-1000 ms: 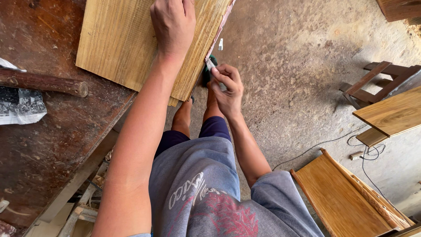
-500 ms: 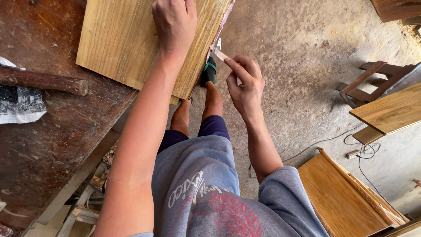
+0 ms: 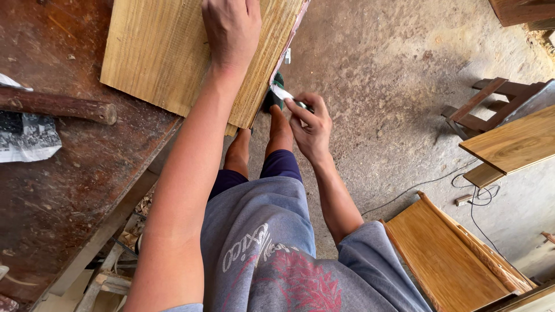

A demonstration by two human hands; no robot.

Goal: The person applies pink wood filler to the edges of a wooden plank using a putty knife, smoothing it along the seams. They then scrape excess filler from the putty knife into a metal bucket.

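A pale wooden board [image 3: 162, 52] lies on a dark brown workbench [image 3: 63, 190], its right edge hanging past the bench. My left hand [image 3: 232, 28] rests flat on top of the board, fingers spread, pressing it down. My right hand [image 3: 311, 124] sits just beside the board's right edge and pinches a small flat scraper [image 3: 284, 93], whose light blade touches that edge. The edge shows a thin pinkish strip along its length.
A rough wooden stick [image 3: 58, 105] and a piece of printed paper [image 3: 26, 138] lie on the bench at left. On the concrete floor stand a wooden cabinet part [image 3: 451, 254], a small stool [image 3: 483, 107], another board [image 3: 514, 144] and a loose cable [image 3: 428, 185].
My right hand has slid along the board's edge with the scraper, first up, then back slightly nearer. My left hand stays pressed on the board.
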